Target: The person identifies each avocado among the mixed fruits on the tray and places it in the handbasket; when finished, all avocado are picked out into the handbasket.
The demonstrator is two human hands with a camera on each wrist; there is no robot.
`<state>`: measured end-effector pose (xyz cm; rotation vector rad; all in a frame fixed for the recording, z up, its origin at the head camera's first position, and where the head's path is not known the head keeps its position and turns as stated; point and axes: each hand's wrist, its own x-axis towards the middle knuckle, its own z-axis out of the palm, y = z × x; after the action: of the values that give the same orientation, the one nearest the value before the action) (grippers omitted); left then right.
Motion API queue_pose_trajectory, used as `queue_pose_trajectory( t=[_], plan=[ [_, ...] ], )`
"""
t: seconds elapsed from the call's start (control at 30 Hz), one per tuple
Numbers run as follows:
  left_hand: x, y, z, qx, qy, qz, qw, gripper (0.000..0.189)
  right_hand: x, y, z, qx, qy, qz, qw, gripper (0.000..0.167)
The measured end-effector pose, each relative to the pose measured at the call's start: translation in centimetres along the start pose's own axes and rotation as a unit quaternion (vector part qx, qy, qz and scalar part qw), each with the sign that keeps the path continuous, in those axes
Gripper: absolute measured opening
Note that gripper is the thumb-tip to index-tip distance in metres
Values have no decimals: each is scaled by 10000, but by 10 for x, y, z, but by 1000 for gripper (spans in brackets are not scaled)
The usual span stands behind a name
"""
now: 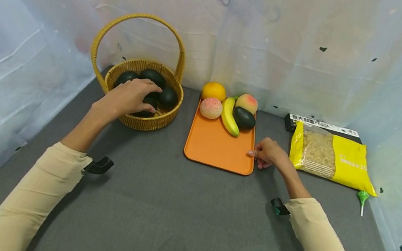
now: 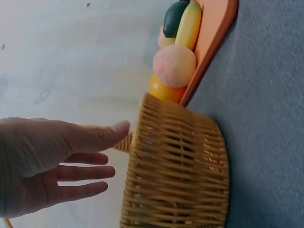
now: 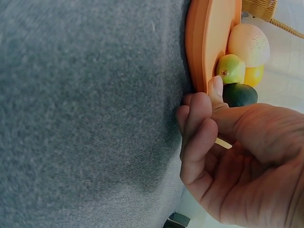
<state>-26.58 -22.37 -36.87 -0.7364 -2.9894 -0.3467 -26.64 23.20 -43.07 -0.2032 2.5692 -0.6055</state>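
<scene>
My left hand (image 1: 128,95) hovers over the wicker basket (image 1: 140,124), which holds several dark avocados (image 1: 152,77). Its fingers are spread and loosely bent, and the left wrist view shows nothing in them above the rim. With thumb on top and curled fingers at the edge, my right hand (image 1: 270,152) pinches the right side of the orange tray (image 1: 216,151). At the tray's far end lie an orange (image 1: 214,91), two peaches, one pale and speckled (image 1: 211,108) and one blushed (image 1: 247,103), a banana (image 1: 229,118) and an avocado (image 1: 244,119).
To the right, a yellow pasta bag (image 1: 349,160) leans against a black pasta box (image 1: 290,122). A green lollipop (image 1: 363,197) lies near the right table edge. The basket's tall handle (image 1: 144,16) arches behind my left hand. White sheeting (image 1: 272,46) encloses the grey table (image 1: 160,205).
</scene>
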Motion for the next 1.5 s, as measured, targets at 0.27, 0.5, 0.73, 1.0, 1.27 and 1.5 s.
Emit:
queue_pose_trajectory(
  t=[0.27, 0.5, 0.73, 1.0, 1.27, 1.5],
  plan=[
    [8, 21, -2, -267, 569, 500, 9968, 54, -1, 2, -1, -35, 1, 11, 10000, 37],
    [18, 39, 1, -376, 684, 693, 9945, 51, 1, 2, -1, -36, 11, 13, 10000, 36],
    [29, 64, 6, -434, 561, 820, 9941, 51, 3, 3, -1, -73, 10, -11, 10000, 36],
    [49, 89, 17, -348, 309, 1205, 9916, 53, 2, 4, 0, -11, -2, -11, 10000, 36],
    [68, 113, 21, -522, 79, 1339, 9896, 53, 2, 4, -2, -35, 34, -84, 10000, 36],
    [88, 132, 34, -472, -181, 1414, 9887, 55, 2, 4, -2, -79, -1, -37, 10000, 37]
  ],
)
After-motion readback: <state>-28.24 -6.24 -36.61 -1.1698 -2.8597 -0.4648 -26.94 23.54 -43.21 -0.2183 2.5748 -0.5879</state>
